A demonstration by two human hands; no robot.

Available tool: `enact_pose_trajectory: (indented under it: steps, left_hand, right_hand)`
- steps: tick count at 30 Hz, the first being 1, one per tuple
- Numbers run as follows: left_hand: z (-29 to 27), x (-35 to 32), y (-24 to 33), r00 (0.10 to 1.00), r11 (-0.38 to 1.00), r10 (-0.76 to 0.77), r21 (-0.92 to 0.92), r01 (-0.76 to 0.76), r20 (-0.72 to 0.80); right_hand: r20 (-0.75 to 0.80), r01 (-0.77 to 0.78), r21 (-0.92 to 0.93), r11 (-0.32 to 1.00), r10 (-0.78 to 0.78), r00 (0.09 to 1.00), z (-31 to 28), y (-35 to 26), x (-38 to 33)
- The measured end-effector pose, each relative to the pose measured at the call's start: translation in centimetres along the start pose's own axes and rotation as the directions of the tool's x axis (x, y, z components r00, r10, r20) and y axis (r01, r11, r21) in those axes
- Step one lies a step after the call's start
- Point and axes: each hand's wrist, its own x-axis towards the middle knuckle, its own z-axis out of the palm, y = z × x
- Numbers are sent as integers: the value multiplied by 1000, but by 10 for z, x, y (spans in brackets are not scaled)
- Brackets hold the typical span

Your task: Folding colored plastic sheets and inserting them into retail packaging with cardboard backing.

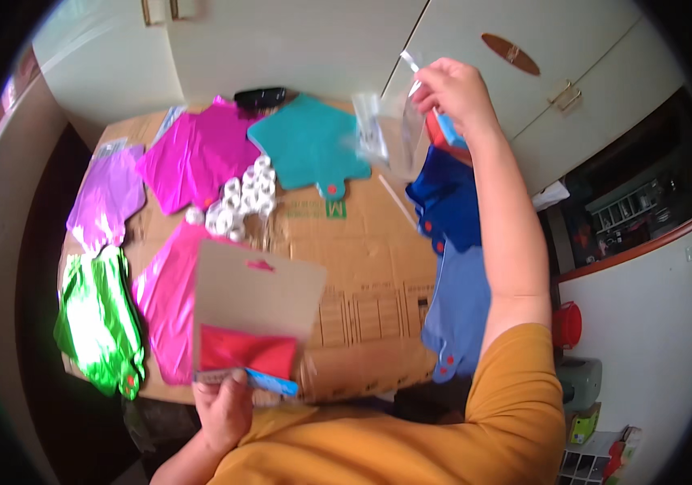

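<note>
My left hand pinches the lower edge of a cardboard header card with a hang hole at its top. A folded red foil balloon and a blue strip lie against the card. Raised at the far right, my right hand grips a clear plastic bag, which is partly blurred. Beneath that hand are flat foil balloons in dark blue and light blue. A teal star-shaped balloon lies to its left. Closest to my left hand is a pink balloon.
A cardboard sheet covers the table. On it lie magenta, purple and green balloons, plus several white ribbon rolls. A black object sits at the back by the pale cabinets.
</note>
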Motion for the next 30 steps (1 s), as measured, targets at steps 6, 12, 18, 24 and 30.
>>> enact_pose_trajectory:
  steps: [6, 12, 18, 24, 30]
  left_hand:
    - [-26, -30, 7, 999, 999, 38, 3, -38, 25]
    - [-15, -53, -5, 991, 992, -128, 28, 126, 42]
    - [-17, -66, -39, 960, 955, -279, -94, 281, 41]
    - [-5, -83, -68, 892, 897, -418, -77, 435, 172]
    - [-15, -88, -70, 852, 868, -488, 214, 449, 192]
  right_hand:
    - [322, -231, -131, 964, 262, 910, 96, 45, -161]
    - [59, 5, -581, 814, 36, 998, 141, 68, -230]
    - [66, -126, -49, 991, 129, 989, 95, 14, -348]
    - [440, -609, 644, 463, 426, 790, 136, 25, -461]
    - [147, -456, 708, 539, 520, 842, 153, 37, -484]
